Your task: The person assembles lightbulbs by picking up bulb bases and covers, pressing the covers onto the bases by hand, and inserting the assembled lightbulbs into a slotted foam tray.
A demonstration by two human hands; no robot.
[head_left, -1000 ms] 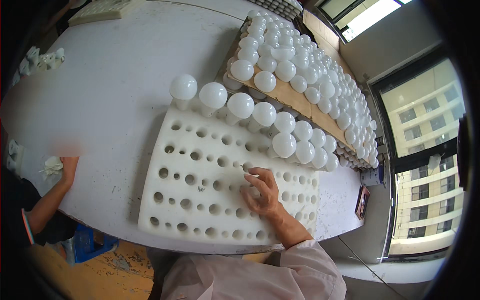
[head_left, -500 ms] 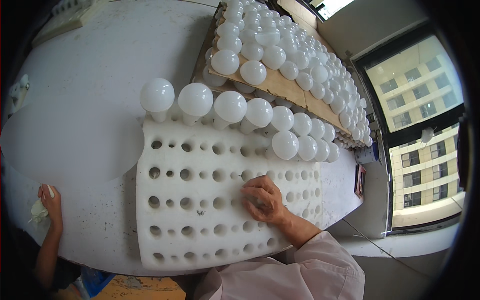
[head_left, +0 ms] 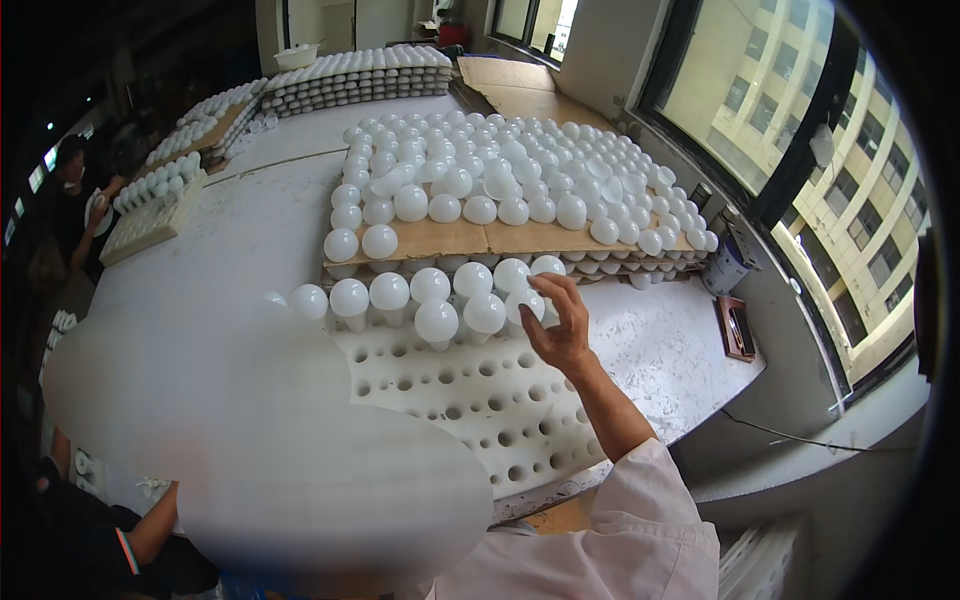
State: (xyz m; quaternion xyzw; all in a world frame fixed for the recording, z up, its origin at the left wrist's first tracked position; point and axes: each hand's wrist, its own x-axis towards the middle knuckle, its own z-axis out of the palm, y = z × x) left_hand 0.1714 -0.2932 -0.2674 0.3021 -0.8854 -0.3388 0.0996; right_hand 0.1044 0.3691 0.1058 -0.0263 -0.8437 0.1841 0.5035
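Observation:
My right hand (head_left: 560, 318) reaches in from the lower right to the end of the front row of white light bulbs. Its thumb and fingers curve around one round light bulb (head_left: 522, 304), the thumb in front and the fingertips at the top edge. That row and a longer row of bulbs (head_left: 389, 291) behind it stand upright in a white foam tray (head_left: 470, 385) with several rows of holes. Nearer holes in the tray hold no bulbs. A large blurred patch covers the tray's left part. My left hand does not show.
Behind the tray, many white globes (head_left: 480, 210) stand on stacked cardboard sheets (head_left: 450, 238). More stacked trays (head_left: 360, 80) lie at the far end. At right are a paint can (head_left: 727, 262) and a reddish-brown box (head_left: 737, 330). Another person's arm (head_left: 155, 525) is at lower left.
The view has tilted up and shifted, showing more of the far table. My right hand has gone from above the tray's holes to the bulbs at the row's right end, its fingers opening wider.

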